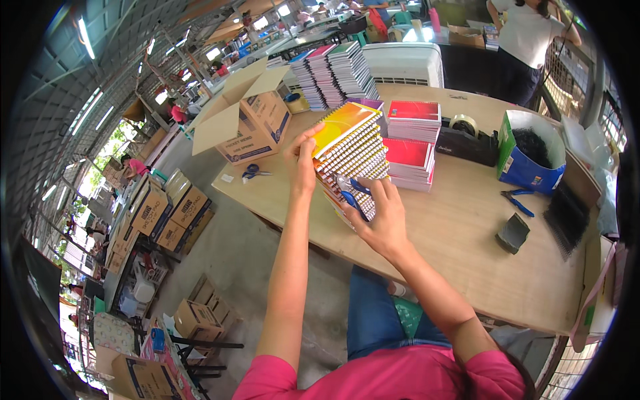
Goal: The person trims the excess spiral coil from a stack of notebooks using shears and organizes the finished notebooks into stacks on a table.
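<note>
My left hand grips the left side of a tall stack of spiral notebooks with yellow-orange covers. The wire-bound edges of the stack face me, one above another. In my right hand is a pair of pliers with blue handles, its metal jaws at the wire spirals partway down the stack. Whether the jaws grip a wire is too small to tell. Just beyond lie stacks of red-covered notebooks, with a purple-covered notebook beside them.
An open cardboard box stands at the table's far left, near blue-handled scissors. To the right are a tape dispenser, a blue-green box of black wire, another pair of pliers and a dark block. A person stands beyond.
</note>
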`<state>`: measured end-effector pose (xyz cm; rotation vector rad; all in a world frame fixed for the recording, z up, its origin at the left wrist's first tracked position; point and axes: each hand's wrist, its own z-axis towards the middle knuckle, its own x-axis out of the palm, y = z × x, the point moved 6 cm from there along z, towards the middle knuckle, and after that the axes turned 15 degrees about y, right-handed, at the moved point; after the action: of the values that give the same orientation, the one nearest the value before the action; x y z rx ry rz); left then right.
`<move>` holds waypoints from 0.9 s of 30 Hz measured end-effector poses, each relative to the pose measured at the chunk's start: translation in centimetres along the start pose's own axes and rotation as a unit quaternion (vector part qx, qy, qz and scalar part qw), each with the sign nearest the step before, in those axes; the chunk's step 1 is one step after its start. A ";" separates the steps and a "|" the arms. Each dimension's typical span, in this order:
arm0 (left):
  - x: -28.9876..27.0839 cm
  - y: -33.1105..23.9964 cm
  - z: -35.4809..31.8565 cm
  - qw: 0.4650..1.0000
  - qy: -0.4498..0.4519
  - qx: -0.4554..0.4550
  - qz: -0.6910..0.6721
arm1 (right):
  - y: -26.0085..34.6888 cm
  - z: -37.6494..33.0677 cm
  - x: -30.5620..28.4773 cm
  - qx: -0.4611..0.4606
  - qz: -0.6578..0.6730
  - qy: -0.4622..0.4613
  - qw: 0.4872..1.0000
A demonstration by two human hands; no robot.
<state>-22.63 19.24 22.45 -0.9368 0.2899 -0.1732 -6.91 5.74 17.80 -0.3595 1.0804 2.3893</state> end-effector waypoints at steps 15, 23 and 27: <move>0.0 0.3 -0.3 1.000 -0.012 -0.009 -0.025 | 0.2 -0.7 1.0 0.027 0.017 0.043 0.999; -0.1 -0.1 -0.2 0.999 -0.026 0.028 -0.004 | -0.9 -0.3 2.6 0.136 0.175 0.130 0.966; 0.2 0.0 -0.2 0.999 -0.016 0.006 -0.043 | -3.0 -0.6 3.8 0.187 0.316 0.146 0.919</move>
<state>-22.49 19.04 22.30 -0.9395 0.2185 -0.2387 -8.49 8.21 13.90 -0.2602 2.0077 2.6195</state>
